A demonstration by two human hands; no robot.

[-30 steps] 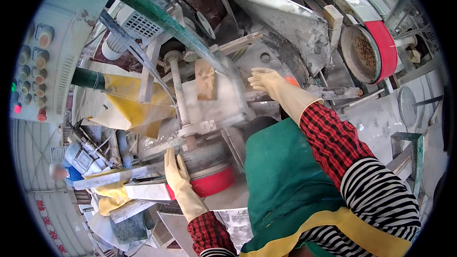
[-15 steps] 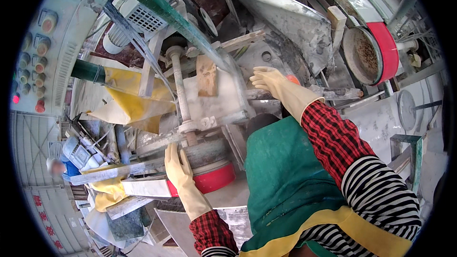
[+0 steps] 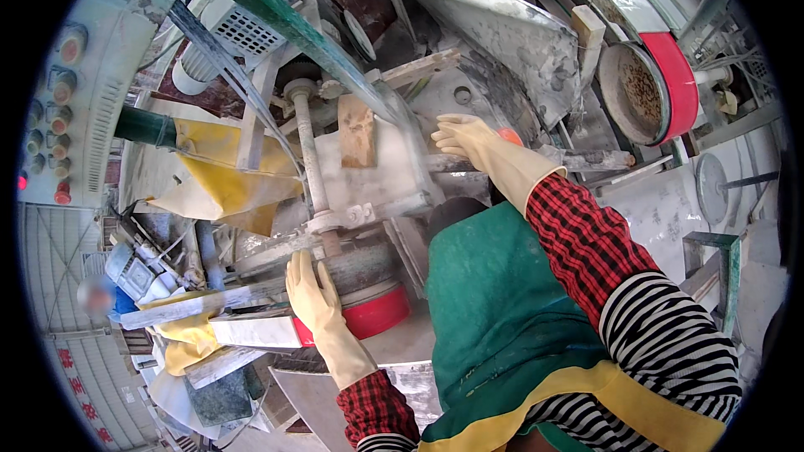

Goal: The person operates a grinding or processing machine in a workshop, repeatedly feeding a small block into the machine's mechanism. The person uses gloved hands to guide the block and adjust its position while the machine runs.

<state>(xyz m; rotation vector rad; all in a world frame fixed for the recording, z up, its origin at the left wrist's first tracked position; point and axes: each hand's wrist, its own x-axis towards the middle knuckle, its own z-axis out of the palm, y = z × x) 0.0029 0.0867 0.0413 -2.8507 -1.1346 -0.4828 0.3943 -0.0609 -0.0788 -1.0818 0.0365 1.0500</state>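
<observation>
Both my hands wear cream rubber gloves and hold nothing. My left hand (image 3: 316, 305), fingers stretched out, is over the near belt wheel (image 3: 377, 311), which has a red band; whether it touches is hard to tell. My right hand (image 3: 486, 149) reaches out palm-down with fingers extended, above the dusty machine frame beside a small orange-red thing (image 3: 509, 136). Between and beyond the hands, a brown wooden block (image 3: 358, 130) lies on a whitish, dust-covered surface. A dusty shaft (image 3: 310, 151) runs from the near wheel away from me.
A second red-banded wheel (image 3: 682, 88) stands at far right, near a large grey metal sheet (image 3: 502, 25). Upper left is a control panel (image 3: 126, 42) with several round knobs. Yellow cloth (image 3: 218, 172) hangs under a green beam (image 3: 293, 29). A person (image 3: 99, 295) is at far left.
The whole view has shifted slightly left. Both hands keep nearly the same pose and place over the machine; nothing has been taken hold of.
</observation>
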